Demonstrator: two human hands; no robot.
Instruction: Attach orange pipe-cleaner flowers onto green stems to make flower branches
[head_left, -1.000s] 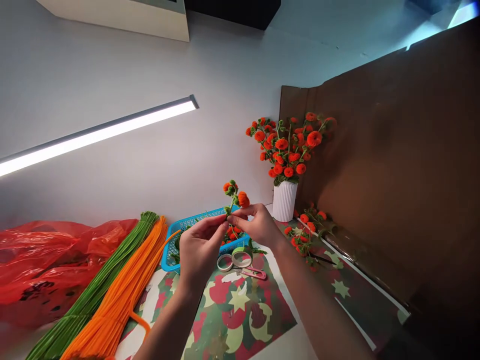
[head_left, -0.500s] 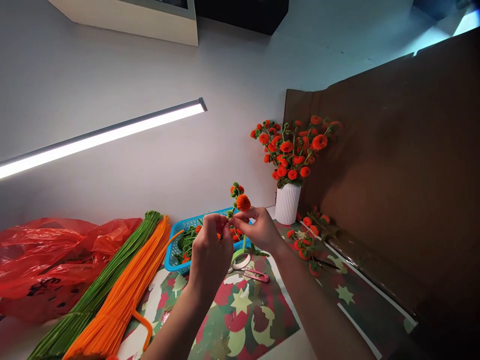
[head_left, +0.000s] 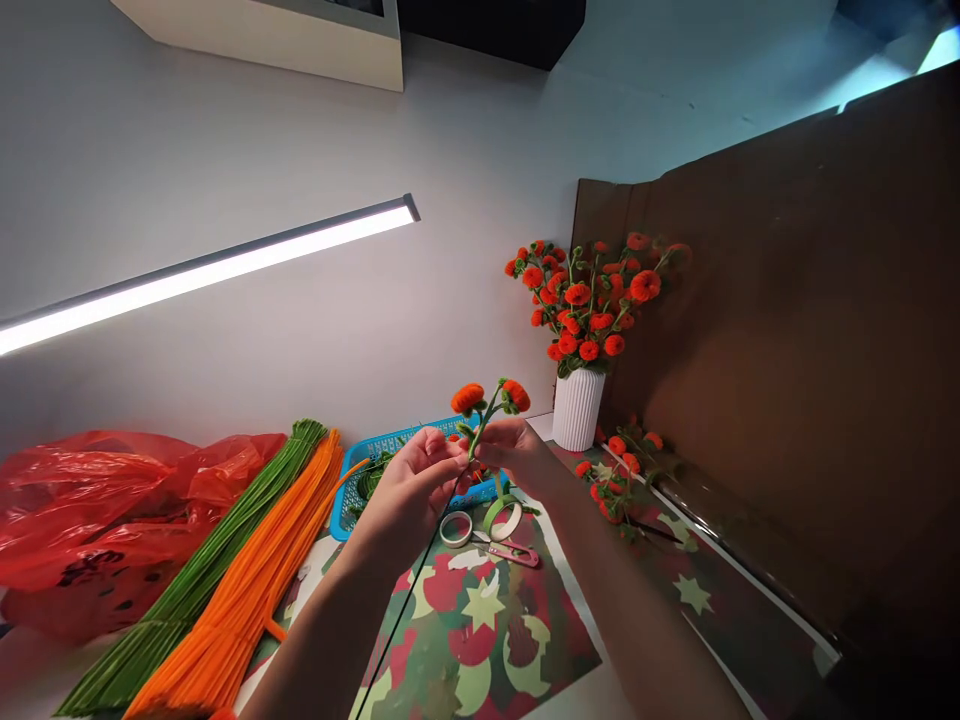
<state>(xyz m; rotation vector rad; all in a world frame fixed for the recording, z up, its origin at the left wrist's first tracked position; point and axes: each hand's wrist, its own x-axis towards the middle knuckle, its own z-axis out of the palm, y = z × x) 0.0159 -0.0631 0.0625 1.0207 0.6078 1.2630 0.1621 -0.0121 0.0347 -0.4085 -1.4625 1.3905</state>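
Far L of your L hand (head_left: 409, 490) there's a red plastic bag (head_left: 135, 490), then bundles of green pipe cleaners (head_left: 196, 560) and orange pipe cleaners (head_left: 244, 570), so prob. plenty of raw stock left. Just behind that hand is the blue plastic basket (head_left: 341, 500) w/ green & orange pcs, partly hidden by you.

Btwn your hands, above the tabletop (head_left: 566, 700): the flower sprig (head_left: 484, 420), upright w/ a slight lean. Two orange blooms & some green leaf bits are on at the top; below your grip the thin dark wire (head_left: 407, 598) looks bare, so I'd call the top mostly built & the lower stem not yet covered. Under your hands, L to R: white tape roll (head_left: 444, 530), green tape roll (head_left: 491, 518) w/ a strip that seems to run up toward your R hand (head_left: 517, 455), & pink-handled scissors (head_left: 517, 553), nobody holding 'em. Behind & R of your R hand, the white ribbed vase (head_left: 578, 410) is full of orange blooms (head_left: 577, 294), prob. done; loose orange sprigs (head_left: 611, 490) lie nearer that wrist, maybe done too.

Pose: L hand comes in from lower L, palm turned partly up, thumb & forefinger pinching the stem, other fingers loosely curled. R hand reaches in from lower R, back of hand toward you, fingers bent in at the stem; can't tell if it's gripping stem, tape or neither, b/c fingertips are mostly hidden.
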